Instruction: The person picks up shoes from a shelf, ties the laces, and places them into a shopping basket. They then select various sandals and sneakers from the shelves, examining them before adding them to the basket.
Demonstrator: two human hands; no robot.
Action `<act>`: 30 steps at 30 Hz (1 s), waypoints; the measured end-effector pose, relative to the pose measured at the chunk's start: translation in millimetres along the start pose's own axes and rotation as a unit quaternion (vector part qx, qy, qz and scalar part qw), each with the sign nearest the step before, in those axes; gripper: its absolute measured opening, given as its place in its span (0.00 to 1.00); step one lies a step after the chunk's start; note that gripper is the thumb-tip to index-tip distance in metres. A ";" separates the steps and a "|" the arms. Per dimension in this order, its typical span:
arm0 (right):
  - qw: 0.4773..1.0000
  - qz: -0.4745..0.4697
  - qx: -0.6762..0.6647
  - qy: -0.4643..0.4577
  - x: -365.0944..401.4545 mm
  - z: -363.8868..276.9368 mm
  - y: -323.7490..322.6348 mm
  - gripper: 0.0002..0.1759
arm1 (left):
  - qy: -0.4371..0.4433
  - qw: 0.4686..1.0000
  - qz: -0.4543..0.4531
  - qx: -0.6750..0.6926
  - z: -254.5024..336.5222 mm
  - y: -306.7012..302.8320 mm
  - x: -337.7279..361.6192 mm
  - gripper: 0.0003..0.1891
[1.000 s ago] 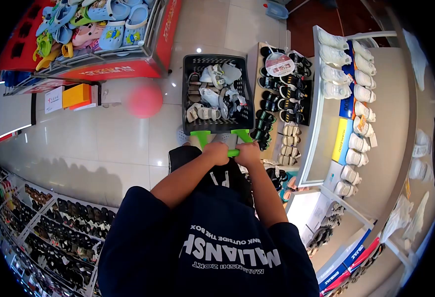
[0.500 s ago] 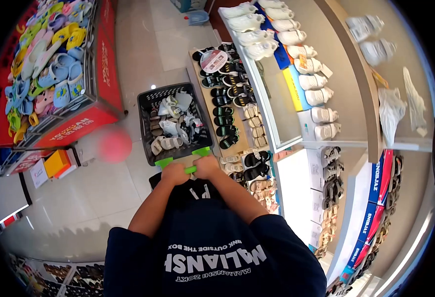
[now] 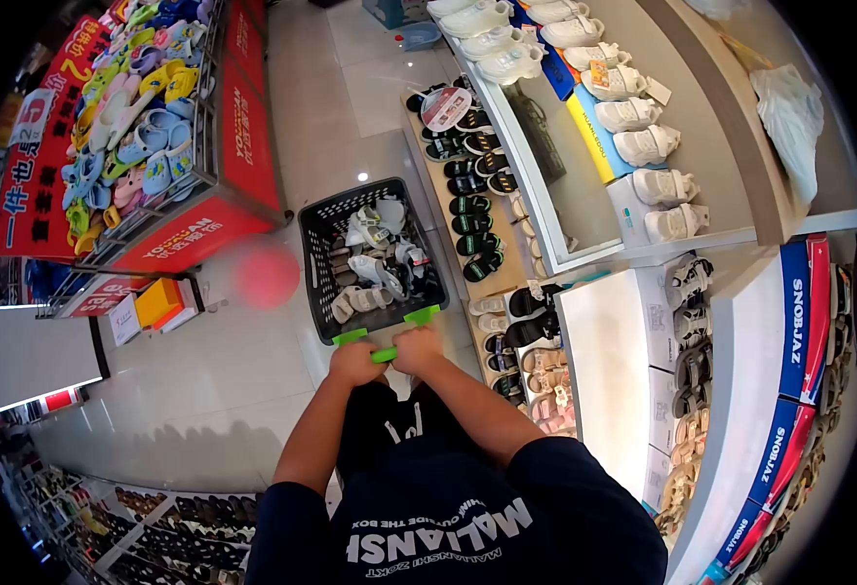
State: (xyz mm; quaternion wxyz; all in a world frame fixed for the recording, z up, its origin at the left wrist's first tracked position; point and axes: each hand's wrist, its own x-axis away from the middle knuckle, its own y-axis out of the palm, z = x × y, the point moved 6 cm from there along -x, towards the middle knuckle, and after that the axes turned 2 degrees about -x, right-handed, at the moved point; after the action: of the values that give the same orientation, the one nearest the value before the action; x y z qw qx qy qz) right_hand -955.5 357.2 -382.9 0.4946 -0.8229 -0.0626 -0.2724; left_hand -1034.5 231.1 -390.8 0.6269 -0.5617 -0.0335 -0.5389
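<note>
A dark grey basket (image 3: 317,292) with a green handle (image 3: 384,355) stands in front of my body, with several shoes (image 3: 375,255) lying loosely inside. Both hands are wrapped round the handle at its near side. My left hand (image 3: 355,362) grips the left part, and my right hand (image 3: 418,349) grips the right part. A short stretch of green shows between the two fists.
On the left, a red-sided bin (image 3: 243,127) holds colourful clogs (image 3: 151,136). Low racks of sandals (image 3: 472,210) run close along the basket's right side. White shoes (image 3: 628,115) stand on shelves farther right. Shoe racks (image 3: 155,526) line the lower left.
The basket and both hands appear slightly farther right and lower in the view. The bin and shelves have also shifted in view. Both hands keep hold of the handle.
</note>
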 end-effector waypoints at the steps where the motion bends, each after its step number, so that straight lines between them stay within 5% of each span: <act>1: 1.000 0.012 0.004 -0.005 9.0 0.0 2.4 0.10 | -0.007 1.000 -0.004 -0.006 3.8 5.4 6.7 0.20; 13: 0.996 0.091 0.017 -0.013 113.9 12.9 76.6 0.12 | 0.024 0.999 0.040 0.020 34.3 96.9 85.7 0.25; 20: 0.969 0.239 0.017 -0.056 201.5 3.3 106.0 0.12 | 0.027 0.992 0.069 0.098 56.1 153.5 153.5 0.22; 30: 0.990 0.142 0.002 0.004 297.8 3.0 190.4 0.14 | 0.035 0.995 0.037 0.088 74.0 241.7 231.3 0.22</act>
State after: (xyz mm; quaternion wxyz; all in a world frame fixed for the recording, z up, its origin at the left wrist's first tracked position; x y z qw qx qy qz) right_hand -632.1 214.4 -380.6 0.5298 -0.8217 0.0564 -0.2025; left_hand -723.9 87.2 -375.4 0.6943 -0.4861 -0.0379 -0.5293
